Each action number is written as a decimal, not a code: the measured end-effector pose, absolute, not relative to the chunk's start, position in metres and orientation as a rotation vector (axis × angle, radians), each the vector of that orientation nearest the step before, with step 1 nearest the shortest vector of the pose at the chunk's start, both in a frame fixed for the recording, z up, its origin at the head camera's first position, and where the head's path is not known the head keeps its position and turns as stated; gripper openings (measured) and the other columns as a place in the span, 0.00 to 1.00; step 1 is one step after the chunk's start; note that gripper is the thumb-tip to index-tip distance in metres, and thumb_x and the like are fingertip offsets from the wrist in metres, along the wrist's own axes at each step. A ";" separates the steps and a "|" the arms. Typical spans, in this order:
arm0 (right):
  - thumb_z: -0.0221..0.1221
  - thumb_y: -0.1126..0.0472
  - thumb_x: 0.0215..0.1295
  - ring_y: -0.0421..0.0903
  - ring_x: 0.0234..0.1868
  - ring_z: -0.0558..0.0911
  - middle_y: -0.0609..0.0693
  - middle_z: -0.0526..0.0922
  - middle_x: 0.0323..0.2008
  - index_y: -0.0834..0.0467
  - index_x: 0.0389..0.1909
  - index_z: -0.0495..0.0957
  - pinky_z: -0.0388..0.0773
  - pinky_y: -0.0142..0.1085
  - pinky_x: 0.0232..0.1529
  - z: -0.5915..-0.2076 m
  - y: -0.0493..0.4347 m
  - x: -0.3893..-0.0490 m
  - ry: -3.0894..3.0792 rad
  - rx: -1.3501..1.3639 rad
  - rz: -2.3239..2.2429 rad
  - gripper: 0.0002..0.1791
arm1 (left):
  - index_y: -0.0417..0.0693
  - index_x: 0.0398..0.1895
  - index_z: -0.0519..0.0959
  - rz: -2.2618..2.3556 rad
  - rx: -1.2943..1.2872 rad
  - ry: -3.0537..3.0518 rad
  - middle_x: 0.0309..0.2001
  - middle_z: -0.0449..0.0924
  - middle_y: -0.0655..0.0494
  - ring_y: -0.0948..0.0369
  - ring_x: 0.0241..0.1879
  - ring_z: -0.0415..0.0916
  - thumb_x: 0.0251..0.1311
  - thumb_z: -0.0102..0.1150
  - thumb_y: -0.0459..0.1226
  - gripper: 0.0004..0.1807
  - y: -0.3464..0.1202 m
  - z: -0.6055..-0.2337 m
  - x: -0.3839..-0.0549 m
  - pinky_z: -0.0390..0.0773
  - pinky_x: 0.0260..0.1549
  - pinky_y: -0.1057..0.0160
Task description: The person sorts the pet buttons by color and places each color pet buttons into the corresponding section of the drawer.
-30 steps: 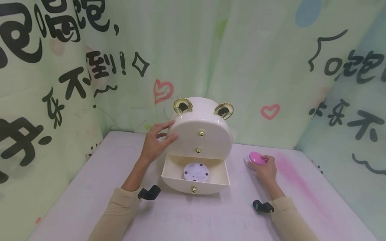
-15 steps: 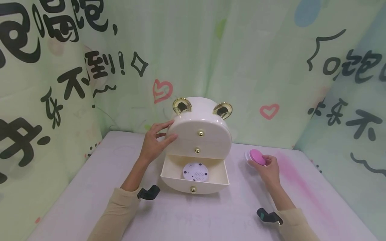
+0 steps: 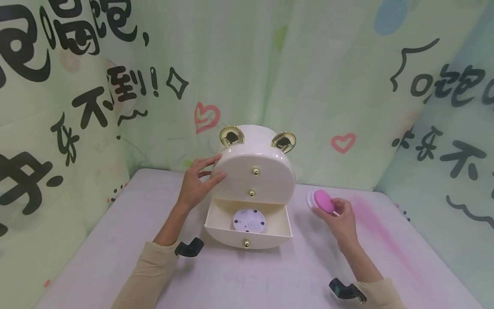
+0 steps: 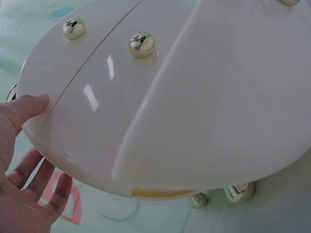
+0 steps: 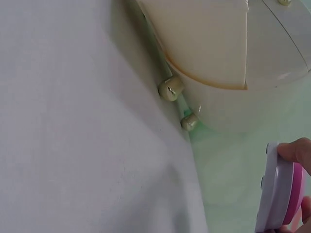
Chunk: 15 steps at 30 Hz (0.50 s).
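A white drawer box [image 3: 266, 180] with gold ear-like rings and gold knobs stands mid-table, its bottom drawer [image 3: 224, 214] pulled out. Inside that drawer lies a round white disc [image 3: 249, 220] with small dark feet and a patch of holes. My left hand [image 3: 197, 182] holds the box's left side, thumb on the front and fingers behind the edge, as the left wrist view shows. To the right of the box, my right hand [image 3: 341, 219] pinches a round pink-and-white device [image 3: 323, 201] by its rim. In the right wrist view this device [image 5: 279, 194] is tilted on edge, off the table.
The pale table [image 3: 247, 279] bears a pink smear [image 3: 386, 236] on its right side. A green curtain [image 3: 308, 86] with black writing and hearts hangs behind and at both sides. Black camera mounts [image 3: 190, 247] sit at both wrists.
My right hand has lifted the pink-and-white device off the table and tilted it more upright, shifting slightly left at the end. My left hand keeps its place on the box.
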State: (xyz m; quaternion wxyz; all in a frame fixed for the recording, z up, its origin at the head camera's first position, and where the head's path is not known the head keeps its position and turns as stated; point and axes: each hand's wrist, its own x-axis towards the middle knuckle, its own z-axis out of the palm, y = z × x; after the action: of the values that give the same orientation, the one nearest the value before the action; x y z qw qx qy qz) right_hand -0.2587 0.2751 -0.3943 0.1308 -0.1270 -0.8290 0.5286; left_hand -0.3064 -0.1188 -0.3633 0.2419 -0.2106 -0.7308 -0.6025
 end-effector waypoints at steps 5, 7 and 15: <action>0.72 0.50 0.62 0.61 0.73 0.65 0.64 0.65 0.72 0.65 0.70 0.58 0.68 0.52 0.70 -0.392 0.268 -0.249 -2.414 -0.339 1.549 0.45 | 0.43 0.65 0.80 -1.647 -0.576 -2.001 0.58 0.77 0.43 0.50 0.62 0.73 0.58 0.73 0.33 0.29 -0.119 -0.363 -0.306 0.80 0.56 0.46; 0.72 0.51 0.62 0.61 0.74 0.65 0.64 0.65 0.72 0.65 0.70 0.57 0.68 0.52 0.70 -0.391 0.266 -0.246 -2.415 -0.324 1.561 0.45 | 0.44 0.64 0.80 -1.645 -0.576 -2.000 0.58 0.77 0.43 0.51 0.62 0.73 0.58 0.73 0.33 0.29 -0.119 -0.363 -0.306 0.80 0.56 0.46; 0.72 0.51 0.63 0.59 0.74 0.66 0.61 0.67 0.70 0.64 0.68 0.59 0.69 0.49 0.69 -0.388 0.259 -0.232 -2.431 -0.275 1.552 0.42 | 0.44 0.64 0.80 -1.645 -0.576 -1.993 0.58 0.77 0.43 0.51 0.61 0.74 0.58 0.74 0.33 0.29 -0.118 -0.364 -0.307 0.80 0.55 0.47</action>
State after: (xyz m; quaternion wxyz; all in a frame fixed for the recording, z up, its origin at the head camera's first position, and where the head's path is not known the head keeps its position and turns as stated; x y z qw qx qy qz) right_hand -0.2323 0.2591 -0.3878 0.1220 -0.0941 -0.8327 0.5319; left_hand -0.3069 -0.1183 -0.3636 0.2442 -0.2110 -0.7300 -0.6025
